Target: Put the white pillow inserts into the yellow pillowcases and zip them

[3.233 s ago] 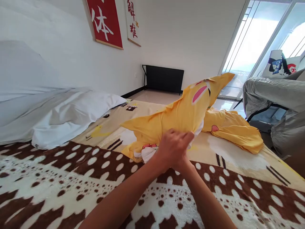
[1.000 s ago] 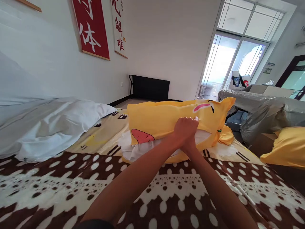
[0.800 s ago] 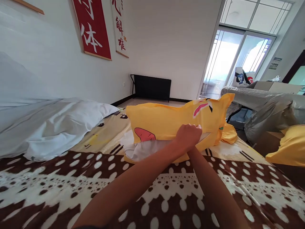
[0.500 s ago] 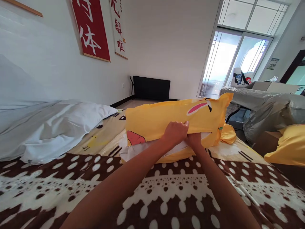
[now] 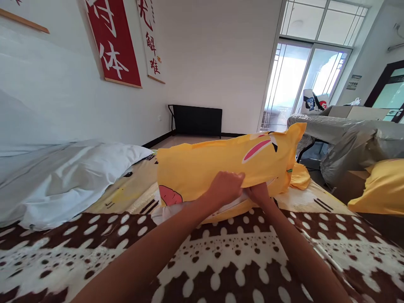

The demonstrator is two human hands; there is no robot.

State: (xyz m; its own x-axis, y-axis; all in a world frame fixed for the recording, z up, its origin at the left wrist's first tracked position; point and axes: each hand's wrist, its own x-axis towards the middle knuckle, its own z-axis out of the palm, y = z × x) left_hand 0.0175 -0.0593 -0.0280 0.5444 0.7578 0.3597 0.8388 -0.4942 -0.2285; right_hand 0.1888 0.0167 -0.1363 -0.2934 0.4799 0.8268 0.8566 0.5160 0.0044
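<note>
A yellow pillowcase (image 5: 195, 166) with a printed pattern lies in front of me, around a white pillow (image 5: 161, 212) that shows along the near, open side. My left hand (image 5: 227, 185) is closed on the upper edge of the pillowcase, its fingers curled over the cloth. Close beside it, my right hand (image 5: 259, 193) reaches in at the opening under that edge. Its fingertips are hidden by the cloth, so what they grip does not show.
Beneath everything spreads a brown and cream patterned blanket (image 5: 217, 248). A bare white pillow (image 5: 78, 176) lies at the left. To the right are another yellow pillow (image 5: 380, 189) and a plastic-covered table (image 5: 334, 124). A black folded panel (image 5: 198, 120) leans against the far wall.
The view has shifted slightly, and the pillowcase appears a little lower and further left. Its upper edge covers more of the white pillow near my hands. Both hands stay at the opening.
</note>
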